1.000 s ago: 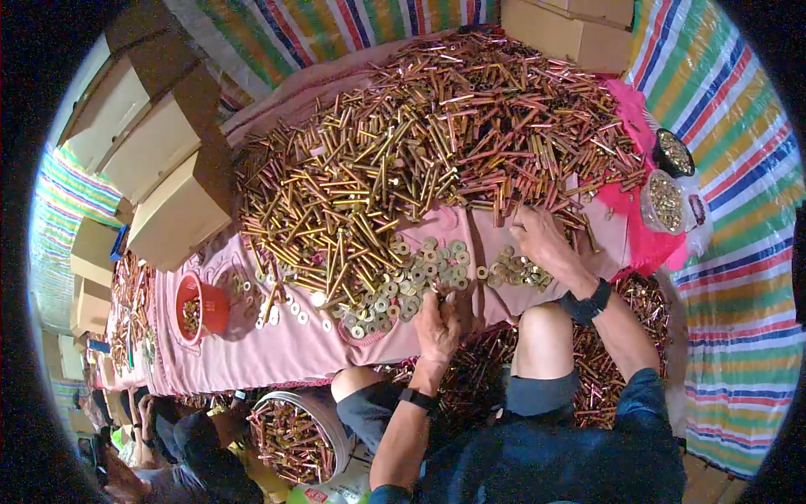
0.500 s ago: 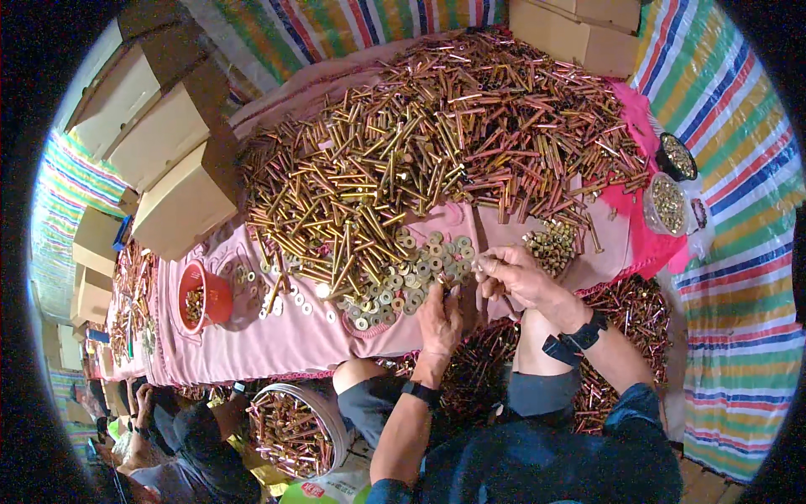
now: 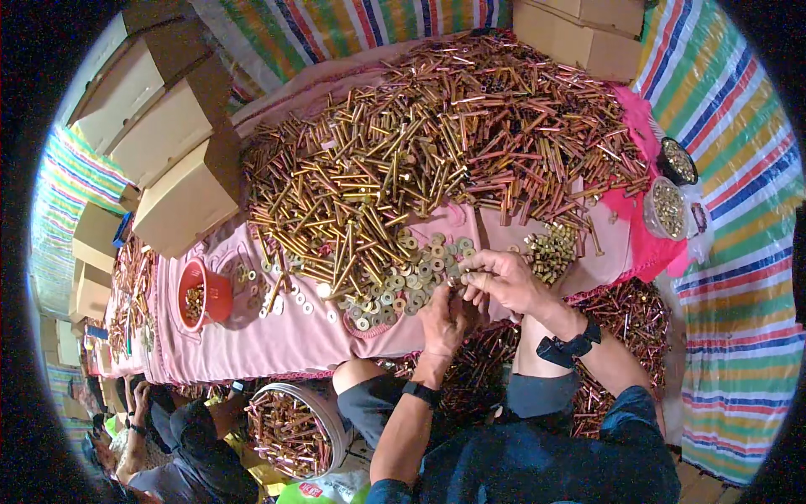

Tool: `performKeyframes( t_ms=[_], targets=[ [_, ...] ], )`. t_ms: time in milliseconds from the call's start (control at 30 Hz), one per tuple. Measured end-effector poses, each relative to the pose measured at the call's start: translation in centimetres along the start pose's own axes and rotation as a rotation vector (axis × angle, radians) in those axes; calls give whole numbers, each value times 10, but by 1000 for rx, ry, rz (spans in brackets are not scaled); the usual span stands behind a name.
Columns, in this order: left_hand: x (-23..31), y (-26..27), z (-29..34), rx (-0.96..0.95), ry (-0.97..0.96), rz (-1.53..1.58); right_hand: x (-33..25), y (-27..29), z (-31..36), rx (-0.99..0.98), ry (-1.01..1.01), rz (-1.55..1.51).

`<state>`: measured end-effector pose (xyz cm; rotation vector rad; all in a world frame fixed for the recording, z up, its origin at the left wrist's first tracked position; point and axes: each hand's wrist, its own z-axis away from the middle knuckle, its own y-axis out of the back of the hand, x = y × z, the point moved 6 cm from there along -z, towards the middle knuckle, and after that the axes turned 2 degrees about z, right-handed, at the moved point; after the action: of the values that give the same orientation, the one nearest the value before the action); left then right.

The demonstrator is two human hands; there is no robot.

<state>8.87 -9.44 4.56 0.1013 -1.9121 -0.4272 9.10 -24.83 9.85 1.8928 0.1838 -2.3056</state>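
My left hand [image 3: 442,321] is closed at the table's front edge, its fingertips around a small metal fastener [image 3: 454,282] whose kind is mostly hidden. My right hand [image 3: 508,284] meets it from the right, thumb and forefinger pinched over that same spot. Whatever the right fingertips hold is too small to make out. Just left of the hands lies a heap of flat round washers [image 3: 393,301]. Beyond them spreads a large pile of long brass-coloured bolts [image 3: 361,189]. Small nuts [image 3: 550,252] are heaped to the right of my right hand.
A red bucket [image 3: 220,300] of small parts stands on the pink cloth [image 3: 277,357]. Cardboard boxes [image 3: 189,202] are stacked at left. A white bucket of bolts [image 3: 336,420] stands below the table, near another person [image 3: 201,454]. Tubs of small parts [image 3: 667,210] sit at right.
My right hand has shifted slightly left and down, bringing its fingertips onto the left hand's fingertips. My left hand stays nearly in place. The piles look the same.
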Motion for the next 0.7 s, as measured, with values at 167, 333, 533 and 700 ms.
performKeyframes(
  t_ms=[167,333,533,700],
  targets=[
    [8,3,-1,9,-2,10,-14,-8,1,70,-11,264],
    [13,6,-1,77,-104,4,-33,-13,1,146,296,544],
    [8,3,0,12,-59,-1,-37,-12,1,158,406,615],
    [13,9,0,42,-160,-23,-31,-9,2,175,46,298]
  ],
)
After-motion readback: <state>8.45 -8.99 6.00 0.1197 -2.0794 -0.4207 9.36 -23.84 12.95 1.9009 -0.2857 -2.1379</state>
